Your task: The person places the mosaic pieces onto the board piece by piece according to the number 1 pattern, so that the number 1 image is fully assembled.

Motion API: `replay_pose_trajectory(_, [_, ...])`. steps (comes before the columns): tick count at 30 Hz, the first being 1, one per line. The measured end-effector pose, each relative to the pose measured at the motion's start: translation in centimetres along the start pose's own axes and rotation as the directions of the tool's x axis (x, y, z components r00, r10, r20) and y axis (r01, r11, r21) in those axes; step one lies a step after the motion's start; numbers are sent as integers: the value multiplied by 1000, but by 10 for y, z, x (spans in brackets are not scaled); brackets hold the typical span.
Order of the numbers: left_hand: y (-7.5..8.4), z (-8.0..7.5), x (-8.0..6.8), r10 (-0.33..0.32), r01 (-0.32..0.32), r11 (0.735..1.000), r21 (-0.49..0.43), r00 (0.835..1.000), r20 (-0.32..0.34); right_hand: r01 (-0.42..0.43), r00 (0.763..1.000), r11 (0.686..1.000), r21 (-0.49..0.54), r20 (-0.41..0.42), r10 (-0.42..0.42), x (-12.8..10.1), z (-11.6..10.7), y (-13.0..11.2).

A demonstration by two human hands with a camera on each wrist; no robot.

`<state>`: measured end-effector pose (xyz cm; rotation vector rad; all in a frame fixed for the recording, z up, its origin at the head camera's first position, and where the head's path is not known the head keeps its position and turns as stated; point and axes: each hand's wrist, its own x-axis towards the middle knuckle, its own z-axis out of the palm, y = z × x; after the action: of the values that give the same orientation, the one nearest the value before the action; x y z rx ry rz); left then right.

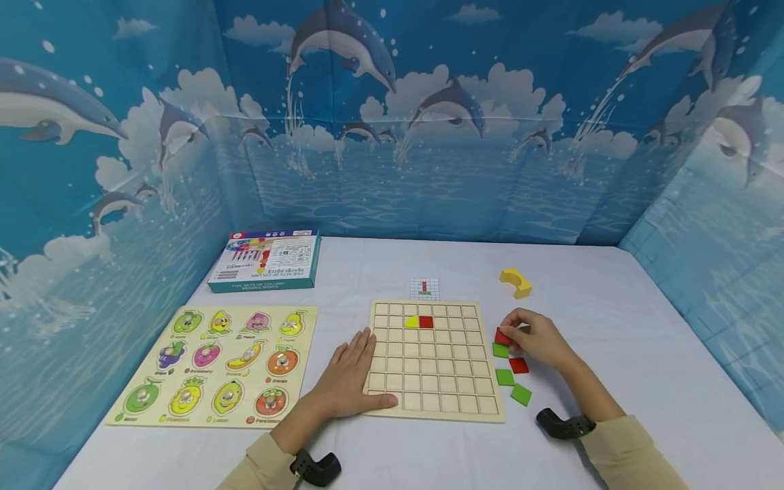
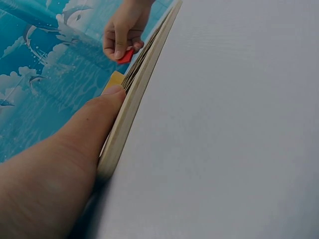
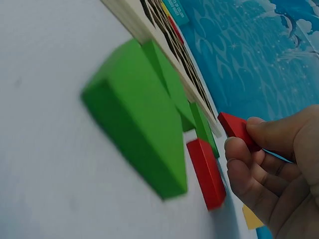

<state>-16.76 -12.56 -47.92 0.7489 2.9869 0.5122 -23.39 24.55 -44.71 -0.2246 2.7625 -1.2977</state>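
My right hand [image 1: 536, 338] pinches a red square tile [image 3: 237, 128] between thumb and fingers, just off the right edge of the wooden grid board [image 1: 438, 406]. My left hand [image 1: 349, 376] lies flat with fingers straight on the board's left edge, its thumb [image 2: 94, 112] along the near side. In the board's second row sit a yellow piece [image 1: 412, 322] with a curved edge and a red square [image 1: 426, 322], side by side. Near the right hand lie another red tile [image 1: 518, 365] and several green tiles [image 1: 505, 377], seen close up in the right wrist view.
A small pattern card [image 1: 425, 288] lies behind the board. Yellow arched blocks [image 1: 516, 282] stand at the back right. To the left lie a fruit puzzle board [image 1: 220, 367] and a flat box [image 1: 265, 261]. Dolphin-print curtains [image 1: 392, 184] enclose the white table.
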Motion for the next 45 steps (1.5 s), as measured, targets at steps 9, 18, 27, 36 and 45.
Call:
replay_pose_trajectory(9, [0, 0, 0, 10, -10, 1000, -8, 1000, -14, 34, 999, 999, 19, 22, -34, 7, 12, -14])
replay_pose_trajectory(18, [0, -1, -1, 22, -22, 1000, -13, 999, -30, 123, 990, 989, 82, 63, -128, 15, 23, -25])
replay_pose_trajectory(27, [1, -3, -1, 16, -16, 1000, -22, 1000, -15, 124, 986, 988, 91, 105, -133, 21, 34, -42])
replay_pose_trajectory(36, [2, -4, -1, 17, -17, 1000, -16, 1000, -12, 143, 977, 984, 105, 142, -157, 27, 45, -58])
replay_pose_trajectory(45, [1, -1, 0, 13, -13, 1000, -14, 1000, -14, 182, 957, 971, 153, 198, -211, 32, 59, -69])
